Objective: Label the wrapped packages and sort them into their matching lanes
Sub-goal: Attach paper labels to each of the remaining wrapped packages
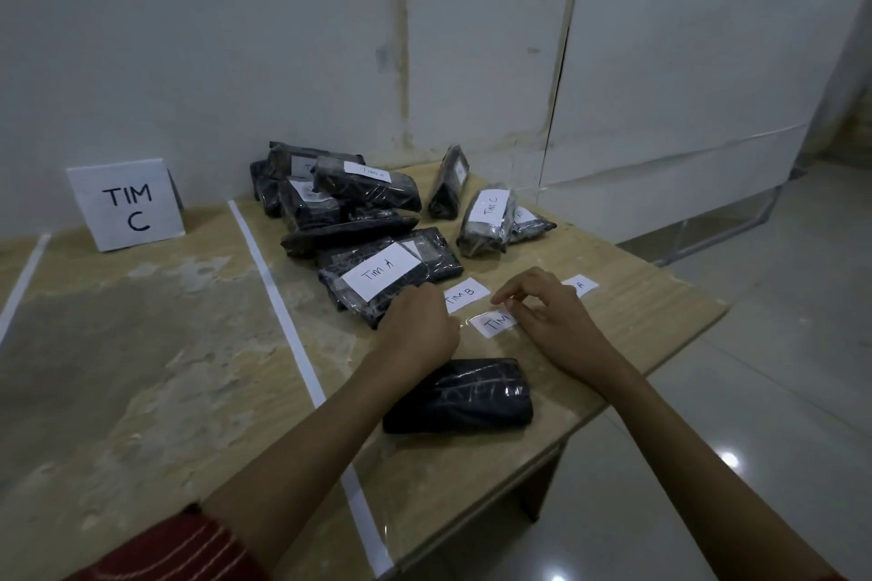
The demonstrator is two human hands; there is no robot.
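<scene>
You are working in a bare room set up as a makeshift packing and sorting station. The table (141, 344) is a plain plywood sheet. White tape strips (278, 293) run from near to far across it, marking it into lanes. A handwritten sign (125, 203) reading TIM C leans against the wall at the far left. Dark packages (368, 191) wrapped in clear film are piled at the far side, and loose paper labels (466, 294) lie nearer you. The wall (236, 38) is rough white plaster with a patched outline, and the floor (755, 392) on the right is glossy tile.
</scene>
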